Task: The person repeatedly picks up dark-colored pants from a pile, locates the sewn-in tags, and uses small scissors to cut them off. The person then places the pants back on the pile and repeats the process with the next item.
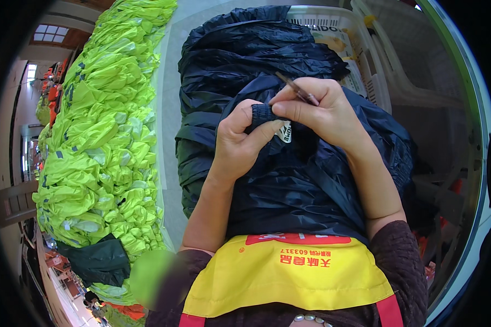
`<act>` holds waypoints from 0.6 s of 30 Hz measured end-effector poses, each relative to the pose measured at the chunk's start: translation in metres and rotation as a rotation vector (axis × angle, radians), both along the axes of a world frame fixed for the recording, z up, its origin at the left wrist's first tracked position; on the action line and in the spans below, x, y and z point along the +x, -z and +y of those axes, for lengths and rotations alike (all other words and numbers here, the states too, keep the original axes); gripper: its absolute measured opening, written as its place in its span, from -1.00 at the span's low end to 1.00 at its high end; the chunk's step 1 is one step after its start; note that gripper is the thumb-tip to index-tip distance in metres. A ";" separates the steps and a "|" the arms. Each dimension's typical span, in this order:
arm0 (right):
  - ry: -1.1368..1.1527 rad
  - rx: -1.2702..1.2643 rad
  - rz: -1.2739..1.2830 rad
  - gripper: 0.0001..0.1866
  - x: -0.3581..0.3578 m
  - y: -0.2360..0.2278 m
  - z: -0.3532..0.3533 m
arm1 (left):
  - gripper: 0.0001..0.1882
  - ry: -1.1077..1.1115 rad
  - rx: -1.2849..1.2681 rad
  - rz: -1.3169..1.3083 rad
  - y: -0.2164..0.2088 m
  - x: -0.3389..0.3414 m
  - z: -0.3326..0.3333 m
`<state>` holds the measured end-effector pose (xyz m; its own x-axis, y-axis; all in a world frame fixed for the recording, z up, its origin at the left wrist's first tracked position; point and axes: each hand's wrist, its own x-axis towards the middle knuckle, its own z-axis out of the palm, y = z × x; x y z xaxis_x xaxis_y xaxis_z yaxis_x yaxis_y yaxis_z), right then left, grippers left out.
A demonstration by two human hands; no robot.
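Across my lap and the work surface lies a dark navy garment (pixel 311 180) of thin shiny fabric. My left hand (pixel 237 136) is closed on its ribbed elastic edge (pixel 263 113), thumb on top. My right hand (pixel 316 109) meets it there, its thumb and forefinger pinching the same edge. A slim brown tool (pixel 290 83) also sits in the right hand, pointing up and left; its exact kind is not clear. Just below the fingertips shows a white label (pixel 285 132) on the garment, partly covered by my left thumb.
Beyond my hands is a heap of similar navy garments (pixel 240 49). A white plastic basket (pixel 373 60) stands at the back right. Along the left runs a long pile of neon yellow-green garments (pixel 103 136), with a dark green cloth (pixel 98 260) near its front end.
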<state>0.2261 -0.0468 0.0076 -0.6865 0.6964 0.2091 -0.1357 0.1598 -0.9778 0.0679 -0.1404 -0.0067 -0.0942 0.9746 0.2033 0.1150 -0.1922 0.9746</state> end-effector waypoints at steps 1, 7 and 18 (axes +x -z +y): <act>0.031 0.038 0.009 -0.86 0.000 0.000 0.000 | -0.87 -0.007 -0.017 0.002 -0.001 0.000 0.000; 0.148 0.127 0.137 -0.87 0.000 -0.002 -0.004 | -0.90 -0.075 -0.064 -0.055 -0.002 0.003 0.001; 0.058 0.327 -0.088 -0.50 0.012 0.024 0.031 | -0.69 0.214 0.114 0.198 -0.018 -0.008 -0.002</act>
